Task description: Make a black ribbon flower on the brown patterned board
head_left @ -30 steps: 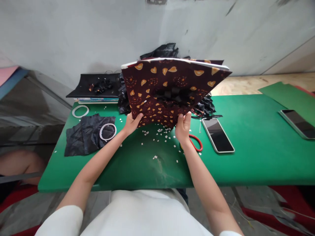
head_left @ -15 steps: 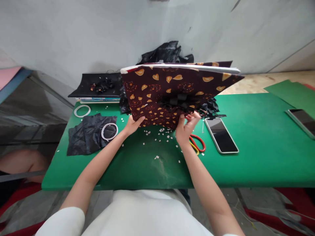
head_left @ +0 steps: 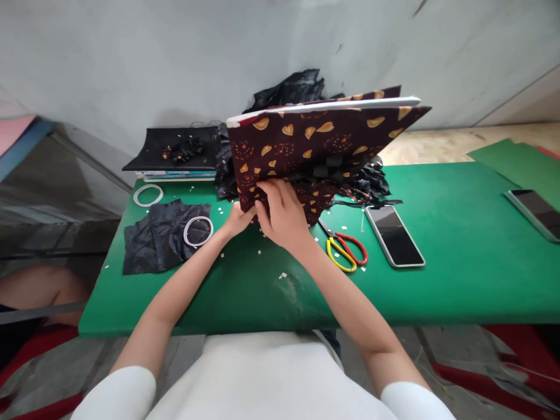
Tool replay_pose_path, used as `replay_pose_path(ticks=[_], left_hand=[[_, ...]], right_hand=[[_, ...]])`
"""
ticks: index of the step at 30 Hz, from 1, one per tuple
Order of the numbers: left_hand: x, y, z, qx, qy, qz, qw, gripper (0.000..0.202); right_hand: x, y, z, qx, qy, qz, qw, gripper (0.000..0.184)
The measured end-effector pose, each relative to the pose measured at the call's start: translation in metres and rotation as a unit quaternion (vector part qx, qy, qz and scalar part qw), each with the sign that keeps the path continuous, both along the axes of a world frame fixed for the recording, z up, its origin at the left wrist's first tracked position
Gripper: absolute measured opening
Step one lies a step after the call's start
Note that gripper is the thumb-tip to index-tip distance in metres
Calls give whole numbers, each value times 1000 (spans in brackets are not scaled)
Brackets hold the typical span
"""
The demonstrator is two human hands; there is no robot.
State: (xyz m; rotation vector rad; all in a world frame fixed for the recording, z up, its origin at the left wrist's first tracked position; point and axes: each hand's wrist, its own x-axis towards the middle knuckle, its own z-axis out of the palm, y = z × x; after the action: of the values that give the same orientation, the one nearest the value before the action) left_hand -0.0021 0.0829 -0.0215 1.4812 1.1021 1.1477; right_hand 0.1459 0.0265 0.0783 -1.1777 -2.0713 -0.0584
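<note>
A dark maroon book or folder [head_left: 297, 131] printed with orange leaf and heart shapes stands tilted before me, white pages showing along its top. My left hand [head_left: 240, 220] grips its lower left corner, thumb on the front. My right hand [head_left: 282, 213] rests against the lower part of the cover, fingers bent and apart, holding nothing I can see. Black strips [head_left: 326, 169] lie on the cover just right of that hand. Scissors [head_left: 343, 248] with one red and one yellow handle lie open on the green table [head_left: 262, 303], right of my right hand.
Small white paper bits [head_left: 283, 275] are scattered about. Left are a black sheet [head_left: 153, 239], a white ring [head_left: 198, 232] on it, another ring [head_left: 147, 196], and stacked books [head_left: 179, 175]. Right are a phone [head_left: 396, 239], a second phone [head_left: 536, 213] and green sheets [head_left: 516, 166].
My right hand has moved left from the book's lower right edge onto its cover. The scissors now show fully. The book has shifted slightly; my left hand keeps its corner.
</note>
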Motion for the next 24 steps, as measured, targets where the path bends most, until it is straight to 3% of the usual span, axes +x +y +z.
replay_pose_path(ticks=[3, 10, 12, 14, 17, 19, 24], left_hand=[[0, 1, -2, 24, 2, 12, 1000, 53], [3, 1, -7, 44, 0, 44, 998, 47], [4, 0, -7, 51, 0, 60, 997, 45], [6, -1, -7, 54, 1, 74, 996, 47], [7, -2, -7, 56, -1, 93, 994, 51], [5, -1, -5, 52, -13, 102, 993, 53], [-5, -13, 7, -7, -142, 96, 985, 56]], right_hand=[[5, 1, -9, -44, -31, -28, 998, 25], [29, -5, -42, 69, 16, -50, 996, 13], [44, -3, -59, 128, 61, -117, 983, 4], [60, 2, -76, 159, 120, -199, 960, 25], [85, 14, -92, 122, 182, -239, 946, 56], [97, 20, -94, 57, 213, -201, 954, 64], [105, 19, -86, -103, 280, -60, 952, 53]])
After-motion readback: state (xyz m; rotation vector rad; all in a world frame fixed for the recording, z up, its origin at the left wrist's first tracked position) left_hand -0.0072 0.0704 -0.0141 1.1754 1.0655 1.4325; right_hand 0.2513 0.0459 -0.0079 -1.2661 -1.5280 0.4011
